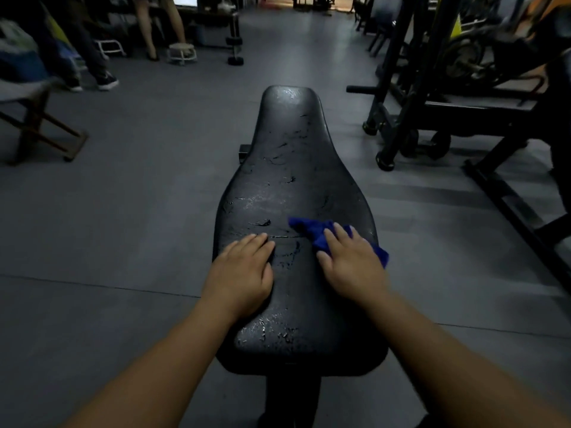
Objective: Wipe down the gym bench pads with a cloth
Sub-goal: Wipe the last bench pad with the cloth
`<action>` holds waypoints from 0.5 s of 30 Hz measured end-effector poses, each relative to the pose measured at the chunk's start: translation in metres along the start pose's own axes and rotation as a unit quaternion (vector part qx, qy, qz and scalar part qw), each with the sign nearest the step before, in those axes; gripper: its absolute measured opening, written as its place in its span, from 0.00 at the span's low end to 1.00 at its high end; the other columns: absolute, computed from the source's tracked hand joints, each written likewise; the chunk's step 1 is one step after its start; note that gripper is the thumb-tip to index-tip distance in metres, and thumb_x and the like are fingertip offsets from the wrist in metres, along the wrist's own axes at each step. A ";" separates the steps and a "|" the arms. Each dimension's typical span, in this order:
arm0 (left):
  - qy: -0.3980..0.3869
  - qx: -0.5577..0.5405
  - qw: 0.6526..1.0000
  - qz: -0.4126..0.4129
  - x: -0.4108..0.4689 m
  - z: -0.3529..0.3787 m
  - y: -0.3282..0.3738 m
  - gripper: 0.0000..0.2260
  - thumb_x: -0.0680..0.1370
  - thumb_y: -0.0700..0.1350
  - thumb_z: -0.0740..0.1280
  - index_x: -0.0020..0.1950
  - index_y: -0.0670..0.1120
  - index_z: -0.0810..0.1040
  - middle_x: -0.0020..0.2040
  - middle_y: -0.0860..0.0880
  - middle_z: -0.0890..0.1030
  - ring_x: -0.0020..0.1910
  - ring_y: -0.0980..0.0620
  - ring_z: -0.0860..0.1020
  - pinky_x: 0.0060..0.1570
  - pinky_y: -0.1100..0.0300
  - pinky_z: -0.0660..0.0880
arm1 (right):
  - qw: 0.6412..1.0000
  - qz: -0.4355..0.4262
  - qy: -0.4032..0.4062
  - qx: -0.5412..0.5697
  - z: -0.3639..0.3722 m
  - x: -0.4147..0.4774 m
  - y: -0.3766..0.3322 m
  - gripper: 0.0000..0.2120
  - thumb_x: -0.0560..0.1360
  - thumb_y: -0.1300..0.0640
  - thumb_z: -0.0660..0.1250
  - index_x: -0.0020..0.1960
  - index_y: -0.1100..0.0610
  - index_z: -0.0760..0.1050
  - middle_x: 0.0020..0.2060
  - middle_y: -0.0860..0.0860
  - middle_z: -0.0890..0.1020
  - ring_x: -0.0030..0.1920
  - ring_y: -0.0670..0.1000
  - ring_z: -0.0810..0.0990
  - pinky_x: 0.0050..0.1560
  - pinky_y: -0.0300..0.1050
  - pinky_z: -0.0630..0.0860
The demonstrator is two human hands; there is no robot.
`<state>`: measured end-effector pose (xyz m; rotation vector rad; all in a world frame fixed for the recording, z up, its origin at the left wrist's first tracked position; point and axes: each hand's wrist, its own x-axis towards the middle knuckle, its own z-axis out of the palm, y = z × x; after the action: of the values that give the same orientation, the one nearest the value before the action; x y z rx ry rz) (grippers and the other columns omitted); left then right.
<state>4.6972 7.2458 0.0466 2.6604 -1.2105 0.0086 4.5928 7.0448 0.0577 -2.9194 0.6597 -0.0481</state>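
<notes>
A long black bench pad (290, 168) runs away from me down the middle of the view, its worn surface cracked and glinting. My right hand (352, 264) lies flat with straight fingers on a crumpled blue cloth (312, 231), pressing it onto the pad's right side. The cloth sticks out ahead of the fingers and past the pad's right edge. My left hand (244, 270) rests flat on the pad's left side, fingers straight, holding nothing.
A black weight rack and machine frames (438, 97) stand close on the right. A folding chair (37, 118) is at the left. Two people's legs (92, 57) and a small stool (182, 52) are at the back left. Grey floor surrounds the bench.
</notes>
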 end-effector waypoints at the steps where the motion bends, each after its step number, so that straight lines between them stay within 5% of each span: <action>1: 0.002 0.001 1.000 -0.006 0.001 0.000 0.000 0.29 0.76 0.54 0.49 0.70 0.46 0.76 0.71 0.47 0.75 0.70 0.46 0.73 0.70 0.49 0.67 | 1.000 -0.006 0.008 -0.001 0.003 0.001 -0.013 0.30 0.82 0.40 0.48 0.80 0.54 0.56 0.80 0.52 0.54 0.79 0.58 0.52 0.77 0.53 0.52; 3: 0.007 -0.013 1.000 -0.015 -0.001 -0.003 0.003 0.28 0.76 0.52 0.50 0.69 0.44 0.76 0.71 0.45 0.76 0.69 0.45 0.74 0.70 0.49 0.68 | 0.992 -0.121 -0.005 0.022 0.004 -0.029 -0.037 0.32 0.81 0.40 0.45 0.78 0.56 0.61 0.79 0.55 0.58 0.78 0.60 0.56 0.77 0.53 0.53; 6: -0.006 -0.041 0.998 -0.039 -0.011 -0.006 0.003 0.23 0.82 0.49 0.54 0.77 0.45 0.67 0.78 0.48 0.65 0.77 0.49 0.62 0.76 0.54 0.57 | 0.967 -0.254 -0.030 0.011 0.005 -0.078 -0.023 0.31 0.80 0.40 0.47 0.75 0.56 0.69 0.76 0.55 0.67 0.75 0.57 0.65 0.77 0.45 0.50; 8: -0.008 -0.043 0.998 -0.035 -0.022 -0.004 -0.001 0.23 0.84 0.48 0.56 0.79 0.47 0.63 0.80 0.50 0.60 0.79 0.51 0.57 0.78 0.56 0.52 | 0.972 -0.231 0.036 -0.013 0.007 -0.064 -0.001 0.29 0.82 0.42 0.48 0.71 0.58 0.73 0.71 0.58 0.73 0.70 0.59 0.73 0.74 0.43 0.52; 11: 0.000 -0.042 0.998 -0.048 -0.040 -0.004 -0.008 0.23 0.84 0.47 0.56 0.79 0.47 0.62 0.81 0.50 0.59 0.80 0.50 0.55 0.77 0.56 0.52 | 0.995 -0.098 0.017 0.008 0.004 -0.025 -0.026 0.28 0.81 0.45 0.50 0.76 0.58 0.66 0.78 0.57 0.61 0.77 0.62 0.60 0.76 0.54 0.56; 13: 0.003 -0.052 0.997 -0.065 -0.046 -0.007 -0.012 0.23 0.83 0.44 0.56 0.79 0.45 0.62 0.81 0.49 0.58 0.80 0.50 0.54 0.77 0.55 0.53 | 0.989 -0.138 0.036 0.028 0.014 -0.034 -0.070 0.25 0.79 0.49 0.55 0.68 0.63 0.73 0.72 0.62 0.70 0.70 0.67 0.68 0.68 0.63 0.68; 15: 0.009 -0.075 0.994 -0.078 -0.048 -0.012 -0.017 0.24 0.82 0.40 0.56 0.79 0.45 0.61 0.81 0.49 0.58 0.80 0.50 0.54 0.77 0.56 0.54 | 0.967 -0.253 0.000 0.042 0.026 -0.068 -0.098 0.26 0.77 0.48 0.55 0.67 0.63 0.75 0.69 0.62 0.74 0.68 0.66 0.72 0.68 0.62 0.70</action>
<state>4.6787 7.2947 0.0508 2.6092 -0.9534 -0.0797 4.5747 7.1650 0.0468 -2.9203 -0.1015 -0.1267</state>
